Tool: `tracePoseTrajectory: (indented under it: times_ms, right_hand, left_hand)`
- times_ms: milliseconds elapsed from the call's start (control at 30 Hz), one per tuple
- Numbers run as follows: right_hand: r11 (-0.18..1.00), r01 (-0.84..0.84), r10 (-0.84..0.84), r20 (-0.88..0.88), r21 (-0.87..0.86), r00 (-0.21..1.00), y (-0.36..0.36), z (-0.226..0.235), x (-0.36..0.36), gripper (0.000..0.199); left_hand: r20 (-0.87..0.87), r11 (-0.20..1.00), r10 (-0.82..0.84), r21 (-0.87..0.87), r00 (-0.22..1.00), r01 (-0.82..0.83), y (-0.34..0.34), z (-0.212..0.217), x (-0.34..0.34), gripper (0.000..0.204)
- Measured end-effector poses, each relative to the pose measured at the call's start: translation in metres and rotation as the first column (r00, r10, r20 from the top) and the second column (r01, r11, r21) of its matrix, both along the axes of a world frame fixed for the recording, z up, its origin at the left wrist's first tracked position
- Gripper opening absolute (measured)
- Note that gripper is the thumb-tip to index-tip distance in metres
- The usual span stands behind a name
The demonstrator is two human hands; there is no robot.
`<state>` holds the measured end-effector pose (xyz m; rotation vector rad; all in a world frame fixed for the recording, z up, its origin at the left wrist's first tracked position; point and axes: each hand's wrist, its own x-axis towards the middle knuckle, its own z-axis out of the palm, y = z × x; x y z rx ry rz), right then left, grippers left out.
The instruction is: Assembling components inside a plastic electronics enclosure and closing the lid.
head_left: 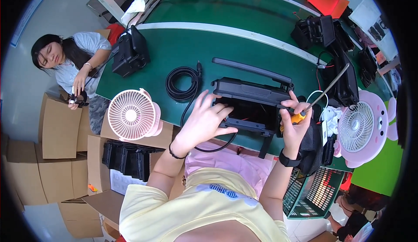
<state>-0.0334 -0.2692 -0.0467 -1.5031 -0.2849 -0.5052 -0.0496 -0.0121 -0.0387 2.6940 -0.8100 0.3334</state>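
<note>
Head view: nearest, a cardboard carton [94,166] is holding black plastic parts [126,159], while a green crate [324,187] is standing at lower right. Just beyond, a black case [250,92] is lying open at the green desk's [191,46] near edge — its long axis running left to right, opening facing the wearer. The left hand [204,119] is spreading loosely over its left end; the right hand [296,131] is gripping a screwdriver [298,118], shaft pointing away rightward. Farther off, a co-worker [78,50] is handling something small and black.
</note>
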Motion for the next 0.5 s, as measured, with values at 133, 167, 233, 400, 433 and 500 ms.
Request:
tracePoseTrajectory:
  times_ms: [133, 167, 233, 400, 433, 500]
  right_hand:
    - [0.999, 0.024, -0.025, -0.034, -0.032, 0.999, 0.002, -0.002, 0.002, 0.033]
    - [0.998, 0.020, -0.022, -0.029, -0.064, 0.999, 0.001, -0.004, 0.004, 0.032]
    - [0.997, 0.029, -0.032, -0.048, -0.065, 0.998, 0.004, -0.007, 0.003, 0.032]
    - [0.985, 0.094, -0.101, -0.039, -0.143, 0.994, 0.009, -0.009, 0.001, 0.031]
    - [0.975, 0.120, -0.132, -0.051, -0.187, 0.990, 0.010, -0.007, 0.000, 0.031]
    - [0.955, 0.150, -0.169, -0.055, -0.255, 0.984, 0.010, -0.004, -0.002, 0.029]
  left_hand:
    - [0.047, 0.999, 0.037, 0.023, 0.998, -0.038, -0.002, -0.002, 0.013, 0.056]
    - [0.050, 0.999, 0.038, 0.023, 0.998, -0.039, -0.004, -0.002, 0.015, 0.056]
    - [-0.067, 0.958, 0.097, -0.264, 0.993, -0.111, -0.007, -0.008, 0.018, 0.055]
    - [0.200, 0.816, 0.252, -0.570, 0.947, -0.097, -0.020, -0.037, 0.001, 0.058]
    - [0.201, 0.816, 0.252, -0.570, 0.947, -0.096, -0.022, -0.043, -0.002, 0.058]
    - [0.004, 0.599, 0.323, -0.775, 0.946, -0.201, -0.026, -0.051, -0.007, 0.068]
